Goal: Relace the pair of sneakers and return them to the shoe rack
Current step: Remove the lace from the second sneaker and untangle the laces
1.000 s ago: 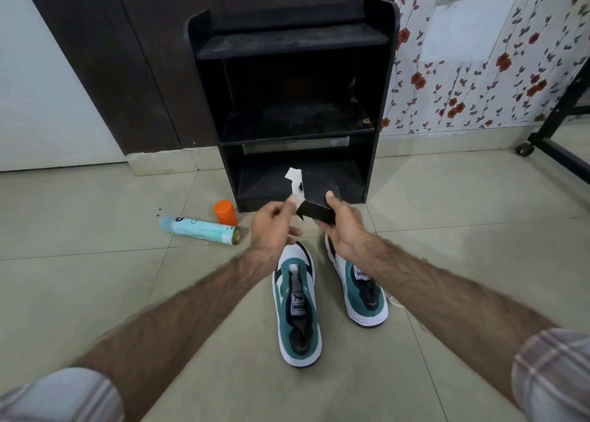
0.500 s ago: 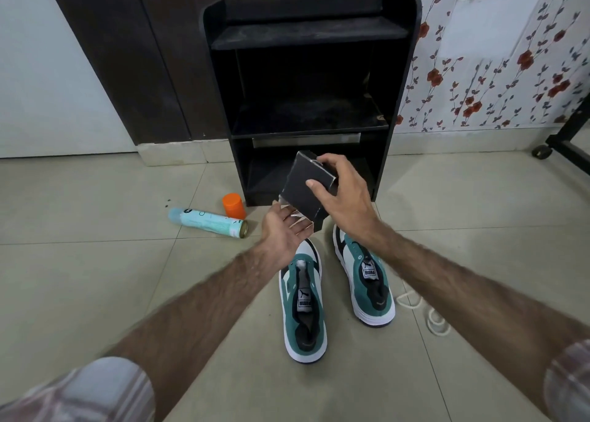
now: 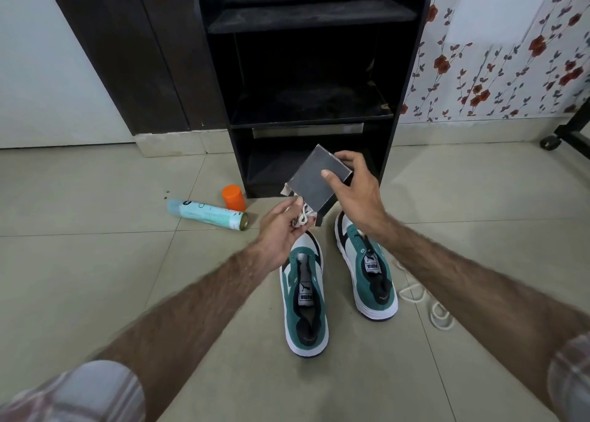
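Right hand (image 3: 357, 195) grips a tilted box (image 3: 319, 179), apparently tipping laces (image 3: 301, 219) into the cupped, loosely open left hand (image 3: 281, 233); pour slowly, palm kept beneath

Left arm: bare forearm reaching in from 7 o'clock toward the centre, plaid sleeve at the elbow.
Left hand (image 3: 282, 230): palm up, fingers loosely cupped under a bundle of white lace (image 3: 301, 219) that lies in them.
Right arm: bare forearm entering from 4 o'clock, plaid sleeve at the edge.
Right hand (image 3: 356, 191): above the left hand, thumb and fingers gripping a small dark grey cardboard box (image 3: 314, 179), tilted, its open end down toward 7 o'clock.
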